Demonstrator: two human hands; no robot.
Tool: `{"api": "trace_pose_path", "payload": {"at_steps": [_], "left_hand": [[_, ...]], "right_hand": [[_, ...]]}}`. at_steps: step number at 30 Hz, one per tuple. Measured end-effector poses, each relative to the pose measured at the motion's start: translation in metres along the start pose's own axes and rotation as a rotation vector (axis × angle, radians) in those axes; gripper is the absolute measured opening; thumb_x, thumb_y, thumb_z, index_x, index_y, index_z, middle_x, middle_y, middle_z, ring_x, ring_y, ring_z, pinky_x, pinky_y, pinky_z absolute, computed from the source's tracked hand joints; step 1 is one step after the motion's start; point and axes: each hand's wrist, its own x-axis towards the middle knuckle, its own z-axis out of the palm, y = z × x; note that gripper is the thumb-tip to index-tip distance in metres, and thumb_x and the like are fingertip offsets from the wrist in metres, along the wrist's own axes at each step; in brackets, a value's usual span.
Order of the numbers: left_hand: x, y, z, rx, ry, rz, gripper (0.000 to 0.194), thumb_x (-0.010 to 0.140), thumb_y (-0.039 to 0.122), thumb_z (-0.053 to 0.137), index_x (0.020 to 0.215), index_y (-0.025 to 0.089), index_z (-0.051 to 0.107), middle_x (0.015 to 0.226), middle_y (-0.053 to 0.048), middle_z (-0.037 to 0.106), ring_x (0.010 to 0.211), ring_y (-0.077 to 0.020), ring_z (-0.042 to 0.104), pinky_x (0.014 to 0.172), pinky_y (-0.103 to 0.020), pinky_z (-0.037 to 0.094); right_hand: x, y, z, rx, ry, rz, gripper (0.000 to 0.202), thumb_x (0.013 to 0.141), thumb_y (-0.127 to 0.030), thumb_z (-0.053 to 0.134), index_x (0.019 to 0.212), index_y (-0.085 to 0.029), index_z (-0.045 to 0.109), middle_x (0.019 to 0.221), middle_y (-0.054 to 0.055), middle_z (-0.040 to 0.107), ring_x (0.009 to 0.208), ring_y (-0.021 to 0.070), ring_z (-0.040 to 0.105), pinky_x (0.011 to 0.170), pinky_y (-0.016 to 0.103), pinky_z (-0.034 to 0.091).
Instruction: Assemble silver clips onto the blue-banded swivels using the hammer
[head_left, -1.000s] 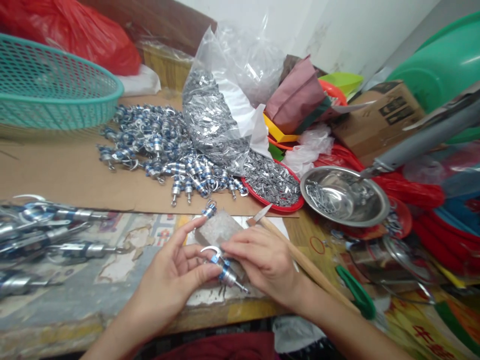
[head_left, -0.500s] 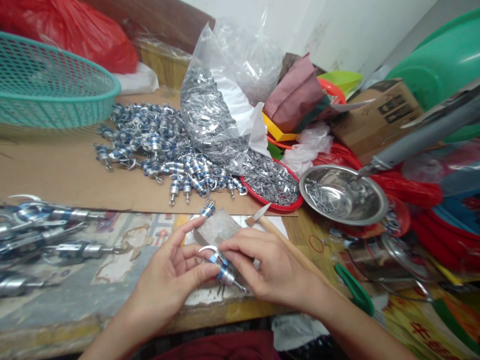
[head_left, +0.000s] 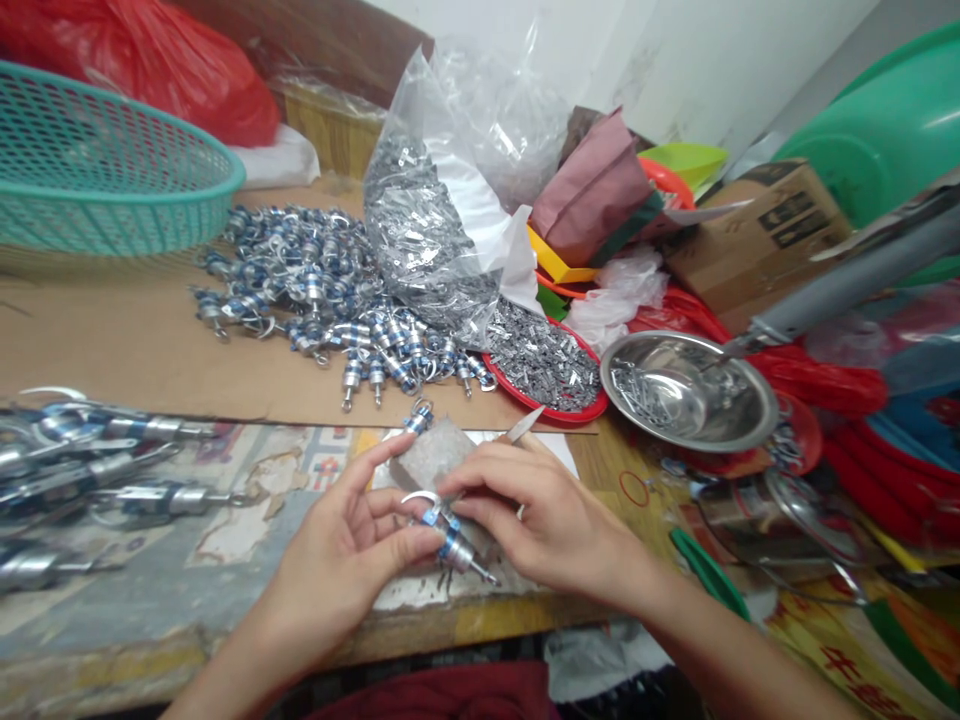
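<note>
My left hand point(head_left: 356, 535) grips a small blue-and-silver metal fitting point(head_left: 457, 545) between thumb and fingers. The fitting has a curved silver arm at its upper end, and its thin tip points down to the right. My right hand point(head_left: 536, 510) is closed in a pinch at that upper end; whatever its fingertips hold is too small to make out. Just behind the hands sits a grey block point(head_left: 439, 455), with another blue-and-silver fitting point(head_left: 418, 417) at its far edge. A pointed metal tool head point(head_left: 523, 425) shows beyond my right hand, which hides much of the tool.
A heap of similar fittings point(head_left: 300, 265) lies on cardboard point(head_left: 150, 370), with more at the left. Behind are a bag of small metal parts point(head_left: 420, 220), a red dish point(head_left: 551, 412) of clips and a steel bowl point(head_left: 697, 440). A grey bar point(head_left: 847, 270) slants in from the right.
My right hand has shifted and turned slightly over the fitting, covering more of the tool behind it. My left hand keeps its grip, and the fitting stays in nearly the same place.
</note>
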Motion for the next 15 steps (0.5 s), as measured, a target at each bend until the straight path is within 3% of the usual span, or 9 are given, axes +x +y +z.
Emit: {"api": "trace_pose_path", "payload": {"at_steps": [6, 11, 15], "left_hand": [[-0.001, 0.001, -0.001, -0.001, -0.013, -0.003, 0.087, 0.06, 0.019, 0.082, 0.132, 0.019, 0.033, 0.066, 0.002, 0.068, 0.061, -0.0159, 0.066, 0.063, -0.028, 0.057], [-0.002, 0.002, 0.0, -0.004, -0.011, -0.018, 0.092, 0.057, 0.018, 0.083, 0.133, 0.017, 0.03, 0.065, 0.002, 0.068, 0.061, -0.0154, 0.066, 0.062, -0.027, 0.057], [0.0, -0.002, -0.002, -0.022, -0.023, 0.009, 0.088, 0.06, 0.017, 0.081, 0.133, 0.019, 0.032, 0.068, 0.0, 0.07, 0.063, -0.0163, 0.068, 0.063, -0.029, 0.058]], "right_hand": [[-0.001, 0.0, -0.003, 0.038, -0.114, 0.039, 0.025, 0.08, -0.003, 0.055, 0.1, -0.017, 0.057, 0.086, 0.002, 0.065, 0.075, 0.013, 0.06, 0.067, 0.023, 0.047], [0.006, -0.002, 0.001, 0.023, -0.084, 0.029, 0.014, 0.079, -0.004, 0.061, 0.087, -0.013, 0.068, 0.082, 0.005, 0.071, 0.078, 0.0151, 0.063, 0.072, 0.025, 0.047], [0.009, -0.006, 0.003, 0.02, -0.056, 0.141, 0.017, 0.074, -0.003, 0.067, 0.086, -0.014, 0.071, 0.077, 0.003, 0.072, 0.07, 0.0131, 0.063, 0.065, 0.022, 0.045]]}}
